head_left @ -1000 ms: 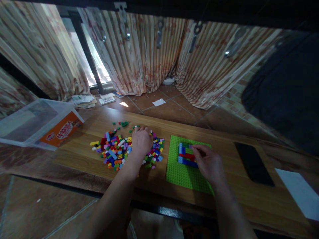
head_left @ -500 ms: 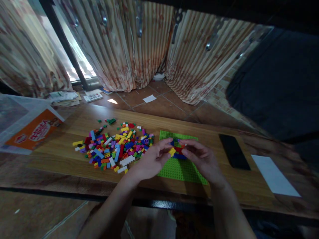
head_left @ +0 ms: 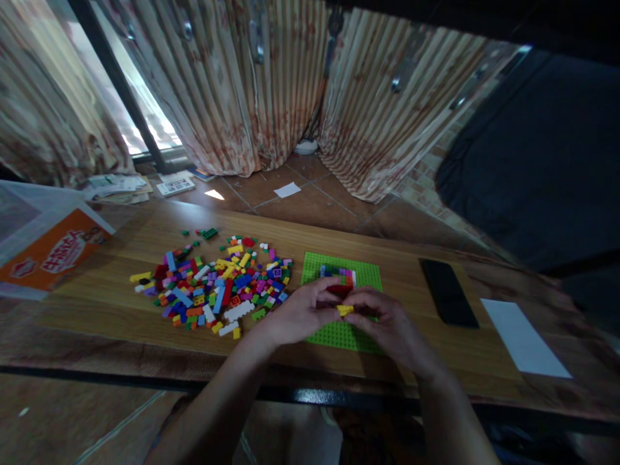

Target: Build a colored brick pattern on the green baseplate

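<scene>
Over the green baseplate (head_left: 322, 332), a small yellow toy brick (head_left: 345, 310) sits pinched between the fingertips of my left hand (head_left: 305, 311) and my right hand (head_left: 385, 318). Both hands are closed on it, thumbs toward me. Just beyond my fingers, a low build of colored bricks (head_left: 343, 273) stands on the plate, with blue, purple, orange and white parts showing. A red part (head_left: 340, 290) lies close behind my fingertips; my hands cover some of the build and plate.
A wide pile of loose bricks (head_left: 220, 300) spreads over the wooden table (head_left: 121, 316) to the left. Further left stands a clear plastic box (head_left: 29, 200) with an orange label. A black phone (head_left: 448, 292) and a white paper (head_left: 523, 337) lie on the right.
My hands have come closer together and drawn toward me, bringing the yellow brick between both hands. More of the build on the plate now shows. The view has shifted slightly.
</scene>
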`<control>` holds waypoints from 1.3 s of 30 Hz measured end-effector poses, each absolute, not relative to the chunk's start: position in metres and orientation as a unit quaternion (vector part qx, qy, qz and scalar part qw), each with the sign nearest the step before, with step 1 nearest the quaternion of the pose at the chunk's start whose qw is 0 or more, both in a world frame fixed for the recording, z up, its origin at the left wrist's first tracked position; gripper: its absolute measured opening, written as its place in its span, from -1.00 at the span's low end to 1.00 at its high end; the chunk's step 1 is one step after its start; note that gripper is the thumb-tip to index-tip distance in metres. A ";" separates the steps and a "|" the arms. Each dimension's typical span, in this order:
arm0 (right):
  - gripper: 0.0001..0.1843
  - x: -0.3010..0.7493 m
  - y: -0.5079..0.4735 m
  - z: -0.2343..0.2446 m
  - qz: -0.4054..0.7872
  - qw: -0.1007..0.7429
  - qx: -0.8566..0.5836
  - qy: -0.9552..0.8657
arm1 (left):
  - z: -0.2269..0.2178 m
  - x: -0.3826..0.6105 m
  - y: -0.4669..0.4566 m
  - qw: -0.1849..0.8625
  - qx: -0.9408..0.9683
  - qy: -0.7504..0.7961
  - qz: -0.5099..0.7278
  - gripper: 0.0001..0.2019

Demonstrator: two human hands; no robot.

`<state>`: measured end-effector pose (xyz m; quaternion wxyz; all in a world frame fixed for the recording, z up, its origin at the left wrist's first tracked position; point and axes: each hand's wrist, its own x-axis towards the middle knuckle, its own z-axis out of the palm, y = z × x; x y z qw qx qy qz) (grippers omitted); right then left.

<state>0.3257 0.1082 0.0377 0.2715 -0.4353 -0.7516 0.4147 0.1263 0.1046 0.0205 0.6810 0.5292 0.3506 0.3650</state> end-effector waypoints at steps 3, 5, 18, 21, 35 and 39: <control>-0.83 0.333 0.111 0.034 0.366 0.281 -0.494 -0.736 | 0.019 0.118 0.109 0.624 0.554 0.418 0.359 -0.54; -0.82 0.338 0.114 0.030 0.320 0.293 -0.541 -0.720 | 0.017 0.111 0.112 0.564 0.578 0.459 0.371 -0.64; -0.82 0.330 0.128 0.005 0.248 0.295 -0.547 -0.743 | 0.025 0.118 0.110 0.396 0.666 0.554 0.305 -0.69; -0.80 0.329 0.130 0.003 0.250 0.299 -0.565 -0.727 | 0.026 0.121 0.108 0.365 0.677 0.564 0.301 -0.70; -0.55 0.332 0.137 0.001 0.310 0.325 -0.650 -0.614 | 0.019 0.127 0.106 0.266 0.736 0.559 0.275 -0.69; -0.45 0.327 0.140 -0.002 0.265 0.314 -0.671 -0.617 | 0.021 0.124 0.108 0.256 0.727 0.574 0.276 -0.71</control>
